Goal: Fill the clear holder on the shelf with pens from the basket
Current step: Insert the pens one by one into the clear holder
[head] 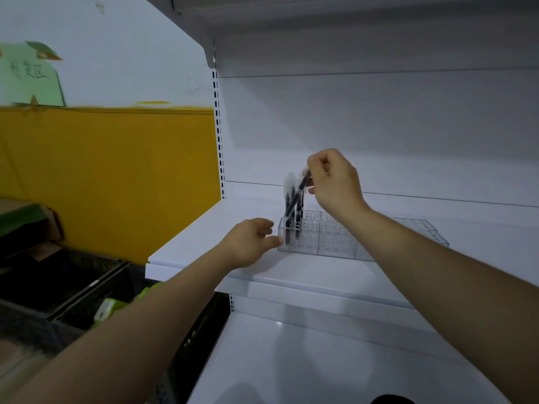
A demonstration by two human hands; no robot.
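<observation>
The shelf [204,237] is carrying the clear holder [335,240] near its back. The left hand [250,240], fingers loosely curled and grasping nothing, is touching the holder's left end with its thumb. The right hand [335,182] is pinching a tilted pen [297,196] by its top, beside the upright pens [288,231] standing in that end.

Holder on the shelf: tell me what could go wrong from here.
1. The right hand pinches a pen by its top, and it is tilted across the upright pens. It may miss its hole or knock them askew.
2. The left hand only touches the left end of the holder, so a sideways push from the pen could slide the holder along the shelf.
</observation>
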